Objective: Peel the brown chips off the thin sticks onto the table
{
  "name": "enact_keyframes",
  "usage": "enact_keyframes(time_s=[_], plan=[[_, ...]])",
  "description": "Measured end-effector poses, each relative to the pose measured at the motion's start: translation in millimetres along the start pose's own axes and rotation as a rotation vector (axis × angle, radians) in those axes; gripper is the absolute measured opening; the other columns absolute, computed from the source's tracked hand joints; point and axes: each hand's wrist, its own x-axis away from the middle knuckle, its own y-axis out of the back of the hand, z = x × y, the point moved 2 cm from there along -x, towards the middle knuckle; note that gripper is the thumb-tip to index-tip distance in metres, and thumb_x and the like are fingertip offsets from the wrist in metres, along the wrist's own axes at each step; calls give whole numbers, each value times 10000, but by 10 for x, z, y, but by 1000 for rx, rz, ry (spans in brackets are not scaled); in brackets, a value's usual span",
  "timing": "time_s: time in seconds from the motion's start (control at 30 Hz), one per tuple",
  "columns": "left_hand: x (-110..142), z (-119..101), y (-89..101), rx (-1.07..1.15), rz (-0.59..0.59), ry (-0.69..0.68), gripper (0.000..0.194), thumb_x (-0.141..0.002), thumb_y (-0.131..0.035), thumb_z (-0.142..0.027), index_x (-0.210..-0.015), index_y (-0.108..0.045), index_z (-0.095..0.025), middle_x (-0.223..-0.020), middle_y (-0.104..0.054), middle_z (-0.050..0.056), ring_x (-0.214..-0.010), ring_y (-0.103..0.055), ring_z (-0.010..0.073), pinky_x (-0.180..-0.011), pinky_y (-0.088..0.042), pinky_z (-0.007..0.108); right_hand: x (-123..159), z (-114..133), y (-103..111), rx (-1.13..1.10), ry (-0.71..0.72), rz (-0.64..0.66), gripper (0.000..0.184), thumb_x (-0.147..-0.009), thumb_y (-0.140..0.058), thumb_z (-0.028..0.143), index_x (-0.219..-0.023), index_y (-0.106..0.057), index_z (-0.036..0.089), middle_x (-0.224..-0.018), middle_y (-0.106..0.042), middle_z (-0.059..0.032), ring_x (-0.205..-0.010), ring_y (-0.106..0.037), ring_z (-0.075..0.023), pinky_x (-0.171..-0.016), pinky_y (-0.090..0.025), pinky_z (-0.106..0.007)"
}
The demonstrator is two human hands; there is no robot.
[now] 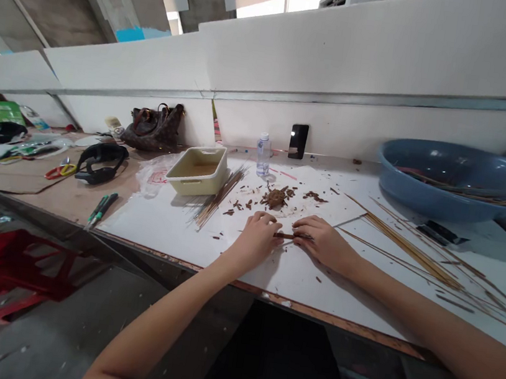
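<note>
The person's two bare hands are close together over a white board (207, 247) on the table. Between them is a thin brown stick (285, 236), lying flat and sideways, with a thicker dark part near its middle. The right hand (323, 243) is curled and pinches the stick with its fingers and thumb. The left hand (255, 240) is curled too, with its fingertips right by the other part of the stick, but I cannot tell if it grips it. Just past the hands sit a brown lump (275, 198) and many small brown chips (313, 196). To the left is a bunch of thin sticks (216, 200) beside a cream plastic tub (196, 170). To the right lie long thin sticks (408, 252) near a big blue basin (452, 180). Far back stand a clear water bottle (263, 154) and a black phone (298, 140).
</note>
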Motion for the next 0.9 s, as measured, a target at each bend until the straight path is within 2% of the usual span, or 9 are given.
enact_keyframes(time_s=[0.1, 0.23, 0.37, 0.47, 0.67, 0.77, 0.9], plan=[[-51, 35, -40, 4, 19, -37, 212, -1034, -754, -254, -1232, -808, -203, -1229, -778, 124, -1250, -652, 316, -1089, -561, 462, 12, 14, 30, -31, -22, -18, 351, -1134, -519, 402, -1115, -820, 223, -1227, -806, -156, -1212, -717, -343, -1080, -600, -559], [-315, 139, 2, -17, 96, -131, 161, -1057, -713, -228, -1131, -843, -168, -1064, -799, 113, -1117, -687, 295, -1030, -559, 422, -15, -38, 86, -33, -75, -55, 372, -1137, -494, 427, -1164, -807, 228, -1211, -804, -160, -1194, -720, -352, -1063, -605, -566], [-640, 240, 61, -51, 110, -229, 165, -1058, -709, -226, -1103, -852, -156, -1065, -801, 131, -1115, -683, 303, -995, -563, 418, -59, -158, 113, 15, -132, -65, 386, -1128, -499, 447, -1193, -808, 224, -1217, -809, -160, -1207, -715, -362, -1075, -595, -575], [-765, 288, 6, -42, 100, -291, 160, -1057, -712, -222, -1114, -849, -164, -1074, -802, 127, -1121, -679, 301, -988, -567, 424, -75, -250, 108, 50, -170, -85, 380, -1106, -552, 469, -1219, -815, 218, -1231, -816, -154, -1212, -715, -365, -1080, -586, -574], [-768, 374, -197, 49, 57, -299, 160, -1062, -726, -265, -1116, -855, -186, -1035, -809, 95, -1067, -675, 278, -971, -565, 407, -100, -257, 50, -8, -225, -113, 363, -1110, -556, 466, -1087, -862, 272, -1137, -846, -96, -1137, -738, -329, -1047, -595, -540], [-743, 400, -231, 114, 23, -266, 186, -1078, -708, -294, -1095, -864, -195, -993, -807, 88, -1030, -664, 279, -941, -564, 411, -123, -194, 54, -59, -282, -145, 330, -1084, -610, 465, -1038, -867, 264, -1091, -846, -100, -1114, -742, -332, -1015, -613, -518], [-712, 429, -246, 183, -12, -265, 212, -1088, -694, -304, -1064, -883, -212, -965, -809, 87, -1001, -646, 284, -907, -566, 417, -135, -152, 77, -91, -291, -154, 346, -1083, -610, 482, -1026, -882, 275, -1062, -846, -102, -1114, -741, -340, -1016, -621, -526]])
